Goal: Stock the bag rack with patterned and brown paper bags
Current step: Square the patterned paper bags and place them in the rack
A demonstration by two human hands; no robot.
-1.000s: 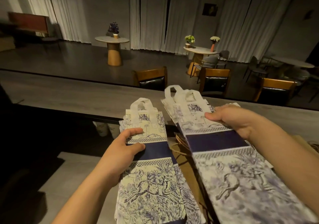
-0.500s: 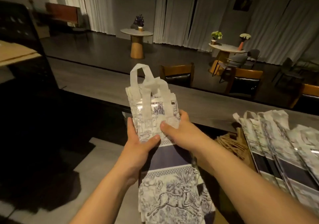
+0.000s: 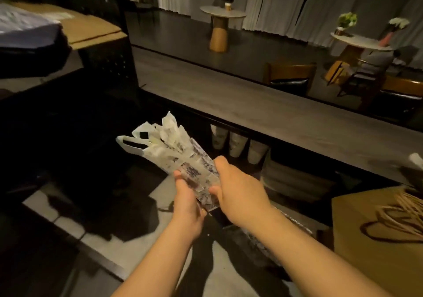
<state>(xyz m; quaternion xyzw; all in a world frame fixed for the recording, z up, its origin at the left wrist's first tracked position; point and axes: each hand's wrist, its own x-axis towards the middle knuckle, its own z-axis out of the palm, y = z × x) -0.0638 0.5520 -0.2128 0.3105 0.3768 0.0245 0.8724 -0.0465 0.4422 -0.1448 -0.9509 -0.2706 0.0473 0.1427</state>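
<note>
Head view: patterned bags [image 3: 183, 159] between hands.

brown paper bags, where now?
Head view, lower right: the brown paper bags lie flat, right of the right hand, below the counter.

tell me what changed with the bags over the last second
The right hand left its own stack of bags and joined the left hand on the other stack of patterned bags, which both now grip, swung left with handles pointing up-left. The brown bags stayed put.
</note>
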